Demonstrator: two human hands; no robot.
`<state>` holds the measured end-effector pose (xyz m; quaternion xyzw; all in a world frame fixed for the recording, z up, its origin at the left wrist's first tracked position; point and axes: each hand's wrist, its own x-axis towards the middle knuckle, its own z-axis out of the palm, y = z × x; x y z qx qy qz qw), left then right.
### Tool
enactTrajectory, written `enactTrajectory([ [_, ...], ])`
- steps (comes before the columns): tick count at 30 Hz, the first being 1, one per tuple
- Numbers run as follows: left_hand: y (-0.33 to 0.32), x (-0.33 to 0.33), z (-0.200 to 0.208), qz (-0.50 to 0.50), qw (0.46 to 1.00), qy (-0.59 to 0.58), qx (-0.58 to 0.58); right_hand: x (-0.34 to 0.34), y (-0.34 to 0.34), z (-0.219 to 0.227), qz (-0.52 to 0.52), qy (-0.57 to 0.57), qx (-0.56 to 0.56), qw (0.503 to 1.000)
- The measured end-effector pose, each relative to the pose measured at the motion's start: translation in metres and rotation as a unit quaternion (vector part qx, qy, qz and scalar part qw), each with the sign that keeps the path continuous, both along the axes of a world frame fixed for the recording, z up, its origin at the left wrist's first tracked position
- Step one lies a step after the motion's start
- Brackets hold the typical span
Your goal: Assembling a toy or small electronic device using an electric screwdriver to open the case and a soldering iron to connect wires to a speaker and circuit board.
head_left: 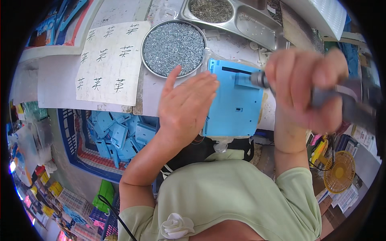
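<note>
My left hand, nearly flat, holds nothing visible beside the blue panel on the table; my right hand clasps a driver over it. The bowl holds silver screws, the tray metal bits, the basket blue parts.

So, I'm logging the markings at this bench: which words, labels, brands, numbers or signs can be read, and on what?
White paper sheet: dark handwritten characters, three rows of three; legible, but I won't copy them.
Printed sheets by the yellow fan: too small to read.
Light-blue plastic panel: no lettering I can make out.
</note>
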<state>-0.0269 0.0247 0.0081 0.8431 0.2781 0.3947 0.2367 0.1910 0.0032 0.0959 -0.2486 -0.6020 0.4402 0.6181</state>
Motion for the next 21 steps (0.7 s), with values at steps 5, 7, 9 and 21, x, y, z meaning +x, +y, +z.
enactTrajectory([
  [5,-0.026,-0.002,-0.015,-0.066,0.998,0.019,0.0,-0.004,0.04,-0.031,0.026,-0.002,0.013,1.0],
  [7,-0.03,0.0,-0.015,-0.07,0.997,0.024,-0.017,-0.005,0.041,-0.038,0.038,0.003,0.003,0.999],
  [9,-0.03,0.0,-0.014,-0.065,0.997,0.035,-0.023,-0.007,0.044,-0.042,0.039,0.001,0.006,0.999],
  [21,-0.032,0.0,-0.016,-0.044,0.998,0.039,-0.033,-0.032,0.051,-0.055,-0.011,-0.045,-0.03,0.998],
])
